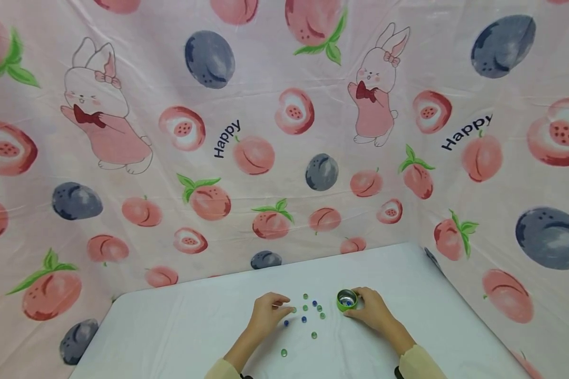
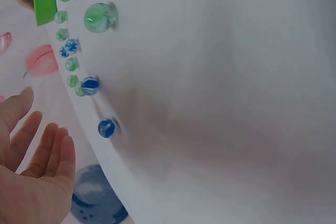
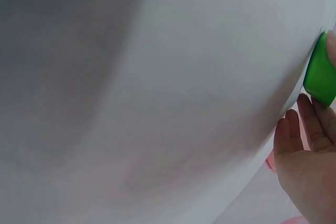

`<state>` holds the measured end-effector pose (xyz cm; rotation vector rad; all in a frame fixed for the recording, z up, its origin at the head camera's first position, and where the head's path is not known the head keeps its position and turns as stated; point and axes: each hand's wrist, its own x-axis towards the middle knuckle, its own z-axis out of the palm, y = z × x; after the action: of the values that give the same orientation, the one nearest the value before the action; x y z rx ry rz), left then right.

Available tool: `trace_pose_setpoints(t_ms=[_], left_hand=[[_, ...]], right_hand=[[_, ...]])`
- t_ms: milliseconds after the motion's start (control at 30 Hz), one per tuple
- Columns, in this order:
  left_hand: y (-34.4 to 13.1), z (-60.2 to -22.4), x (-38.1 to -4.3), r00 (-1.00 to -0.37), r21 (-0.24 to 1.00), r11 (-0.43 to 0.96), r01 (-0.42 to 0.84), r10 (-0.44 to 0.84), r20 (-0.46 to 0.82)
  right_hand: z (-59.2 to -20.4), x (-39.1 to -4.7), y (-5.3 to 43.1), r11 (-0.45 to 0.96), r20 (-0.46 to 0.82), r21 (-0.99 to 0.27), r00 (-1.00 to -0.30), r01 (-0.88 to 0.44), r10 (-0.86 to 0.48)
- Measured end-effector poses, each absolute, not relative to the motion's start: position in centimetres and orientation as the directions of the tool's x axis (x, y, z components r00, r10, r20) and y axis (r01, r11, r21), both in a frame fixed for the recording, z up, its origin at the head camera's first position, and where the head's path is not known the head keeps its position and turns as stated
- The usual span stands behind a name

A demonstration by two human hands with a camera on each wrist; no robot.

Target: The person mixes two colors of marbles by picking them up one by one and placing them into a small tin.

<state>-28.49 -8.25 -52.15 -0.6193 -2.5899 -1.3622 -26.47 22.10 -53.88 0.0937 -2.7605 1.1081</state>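
My right hand (image 1: 372, 309) holds a small green cup (image 1: 342, 308) by its side, thumb and fingers around it. The cup stands upright on the white table, silvery inside, with blue and clear-looking marbles at its bottom. To the left, my left hand (image 1: 266, 315) hovers low over the cloth with nothing in it, thumb and fingers apart. Its fingertips are right by a green marble (image 1: 294, 310). A blue marble (image 1: 286, 323) lies just below those fingertips. In the right wrist view the green cup (image 3: 317, 74) shows only partly, at the right edge.
Several glass marbles, green and blue, lie scattered between the hands on the white table (image 1: 170, 331). One green marble (image 1: 284, 352) sits nearest the front, another (image 1: 314, 335) a bit farther in. A pink fruit-and-rabbit printed curtain (image 1: 284, 173) stands behind and at both sides.
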Motion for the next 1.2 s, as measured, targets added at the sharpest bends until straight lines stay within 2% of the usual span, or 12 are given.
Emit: trace_pose_setpoints(t_ms=[567, 867, 1200], left_hand=[[-11.5, -54.3, -28.3, -0.944, 0.762, 0.559, 0.327, 0.222, 0.243], [-11.7, -54.5, -28.0, -0.962, 0.769, 0.584, 0.261, 0.222, 0.157], [-12.0, -55.4, -28.0, -0.951, 0.755, 0.581, 0.304, 0.237, 0.200]], right_hand=[[-53.9, -26.2, 22.0, 0.729, 0.186, -0.672, -0.983, -0.127, 0.000], [-54.1, -26.4, 22.0, 0.728, 0.195, -0.672, -0.981, -0.134, 0.000], [-54.1, -26.5, 22.0, 0.727, 0.190, -0.673, -0.982, -0.133, -0.003]])
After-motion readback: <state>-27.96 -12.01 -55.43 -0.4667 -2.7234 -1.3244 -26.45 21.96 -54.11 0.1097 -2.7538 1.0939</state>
